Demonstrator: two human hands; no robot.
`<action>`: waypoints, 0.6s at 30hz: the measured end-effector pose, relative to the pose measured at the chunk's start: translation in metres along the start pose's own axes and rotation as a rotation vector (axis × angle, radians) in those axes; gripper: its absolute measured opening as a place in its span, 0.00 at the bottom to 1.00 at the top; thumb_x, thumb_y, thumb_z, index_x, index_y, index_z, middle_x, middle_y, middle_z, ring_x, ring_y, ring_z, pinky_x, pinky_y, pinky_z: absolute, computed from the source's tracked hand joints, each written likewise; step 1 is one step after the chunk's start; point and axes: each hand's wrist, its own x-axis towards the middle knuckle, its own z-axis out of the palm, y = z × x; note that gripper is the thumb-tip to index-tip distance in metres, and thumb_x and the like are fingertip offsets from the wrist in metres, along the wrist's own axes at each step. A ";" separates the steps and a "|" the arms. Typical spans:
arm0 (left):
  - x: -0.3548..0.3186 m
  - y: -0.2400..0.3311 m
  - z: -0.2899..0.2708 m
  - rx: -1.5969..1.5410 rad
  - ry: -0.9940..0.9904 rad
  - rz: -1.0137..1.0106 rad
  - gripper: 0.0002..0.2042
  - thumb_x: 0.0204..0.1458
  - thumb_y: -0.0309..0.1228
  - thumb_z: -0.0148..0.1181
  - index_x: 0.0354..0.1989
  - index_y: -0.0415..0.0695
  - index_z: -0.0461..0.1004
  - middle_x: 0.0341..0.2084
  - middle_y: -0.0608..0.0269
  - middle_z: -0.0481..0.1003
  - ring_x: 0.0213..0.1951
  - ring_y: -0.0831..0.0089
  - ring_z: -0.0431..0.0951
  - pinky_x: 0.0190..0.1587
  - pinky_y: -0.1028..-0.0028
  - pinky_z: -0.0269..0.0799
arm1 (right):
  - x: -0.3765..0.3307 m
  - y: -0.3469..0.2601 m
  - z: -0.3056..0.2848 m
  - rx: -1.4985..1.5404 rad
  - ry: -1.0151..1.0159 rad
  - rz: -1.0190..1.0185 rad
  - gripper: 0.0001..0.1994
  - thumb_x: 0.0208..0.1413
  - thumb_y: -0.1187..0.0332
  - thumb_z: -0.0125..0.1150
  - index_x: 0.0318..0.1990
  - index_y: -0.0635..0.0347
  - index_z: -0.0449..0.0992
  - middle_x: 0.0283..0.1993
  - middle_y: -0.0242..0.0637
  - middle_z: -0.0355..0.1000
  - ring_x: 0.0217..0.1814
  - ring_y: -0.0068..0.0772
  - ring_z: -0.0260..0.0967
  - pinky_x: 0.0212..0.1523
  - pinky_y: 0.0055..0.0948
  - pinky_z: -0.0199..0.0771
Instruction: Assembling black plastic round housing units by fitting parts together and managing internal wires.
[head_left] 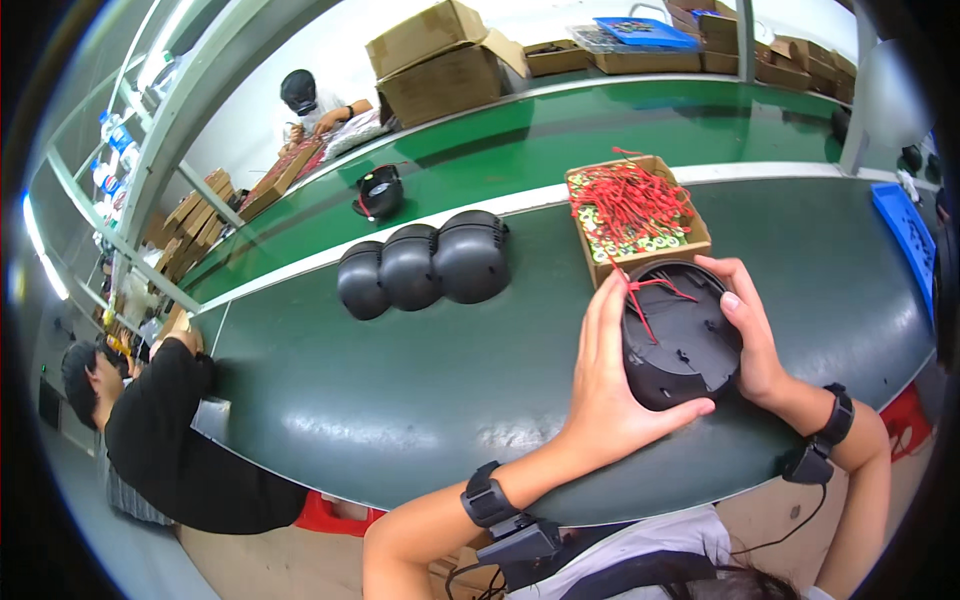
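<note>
Between my two hands is a round black plastic housing (680,345), its hollow inside facing up. Thin red wires (640,300) lie over its upper left rim and run into it. My left hand (610,375) wraps the left and near side, thumb along the lower edge. On the right side, my right hand (748,325) grips the rim with its fingers at the far edge. Just beyond the housing stands an open cardboard box (645,255) filled with red wires and small round pale-green parts.
Three black domed housings (425,265) sit in a row on the green bench (400,390). Another black part with a red wire (379,192) lies on the belt behind. A blue tray (905,235) is at the right. People work at the left (150,440) and far side (310,105).
</note>
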 end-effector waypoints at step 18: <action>0.009 -0.019 -0.005 -0.205 -0.255 0.113 0.62 0.24 0.42 0.80 0.67 0.35 0.43 0.65 0.41 0.49 0.66 0.54 0.55 0.67 0.60 0.51 | 0.014 -0.006 -0.021 0.134 -0.203 -0.023 0.18 0.58 0.66 0.47 0.50 0.69 0.72 0.51 0.41 0.72 0.54 0.29 0.67 0.57 0.29 0.64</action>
